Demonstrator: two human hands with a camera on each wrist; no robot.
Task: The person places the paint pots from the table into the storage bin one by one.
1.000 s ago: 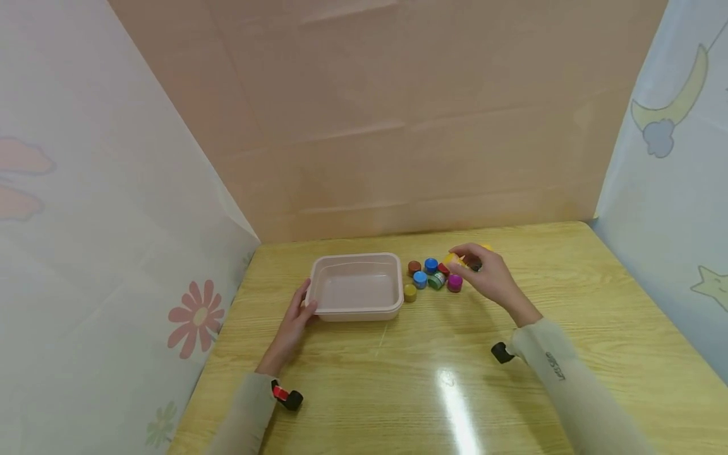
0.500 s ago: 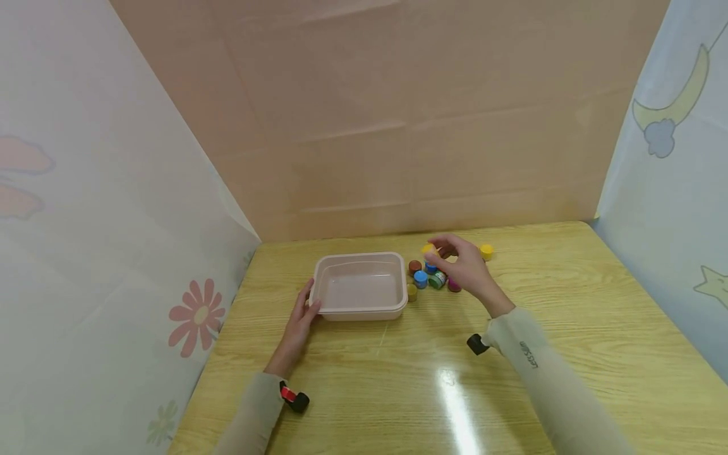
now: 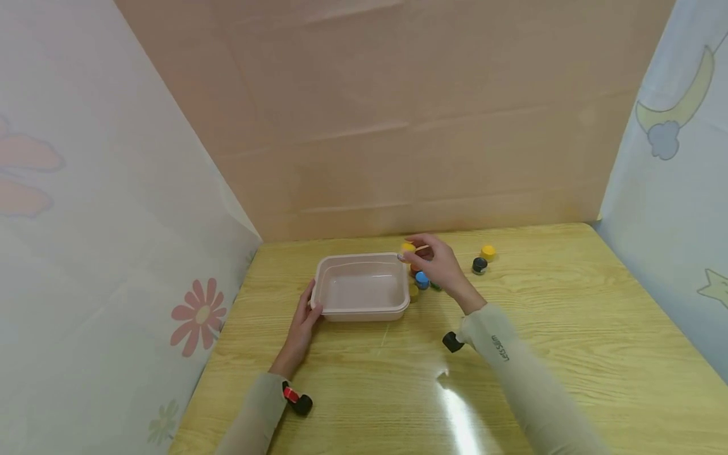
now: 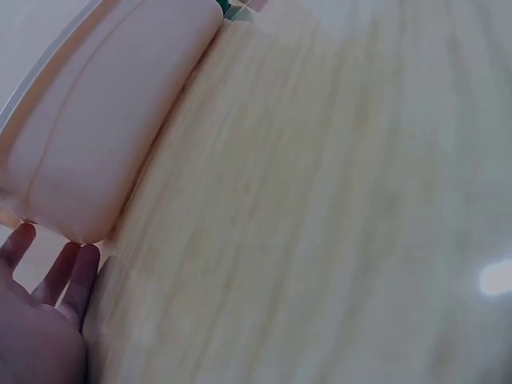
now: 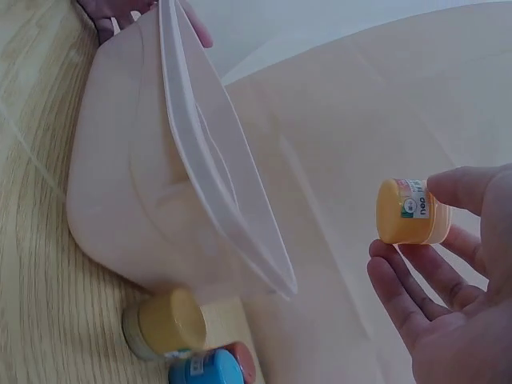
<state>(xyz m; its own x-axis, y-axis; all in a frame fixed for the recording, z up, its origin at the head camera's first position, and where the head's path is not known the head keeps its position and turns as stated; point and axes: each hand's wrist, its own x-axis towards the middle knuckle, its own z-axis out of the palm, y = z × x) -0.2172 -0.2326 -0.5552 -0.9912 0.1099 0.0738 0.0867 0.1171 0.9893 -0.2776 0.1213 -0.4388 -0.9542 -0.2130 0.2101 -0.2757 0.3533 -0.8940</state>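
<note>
1. The right hand (image 3: 440, 262) is clamped on a yellow jar (image 3: 407, 248): the thumb presses from 1 side, and the fingers support from the other side.
2. This jar is in the air, near the far right corner of the pink box (image 3: 364, 311); in the right wrist view it is apart from the box.
3. The left hand (image 3: 300, 321) grips the pink box at its near left corner, with thumb and fingers around the corner.
4. Just beside the right wall of the box, on the wooden table (image 3: 352, 392), stands an ochre jar (image 5: 174, 322).
5. Next to it are a blue jar (image 5: 206, 370) and a red-brown jar (image 5: 242, 360).
6. Of a green jar (image 3: 435, 287), only a small part shows beside the right hand.
7. Farther to the right, 2 more jars stand near each other: a black jar (image 3: 479, 265) and another yellow jar (image 3: 488, 252).
</note>
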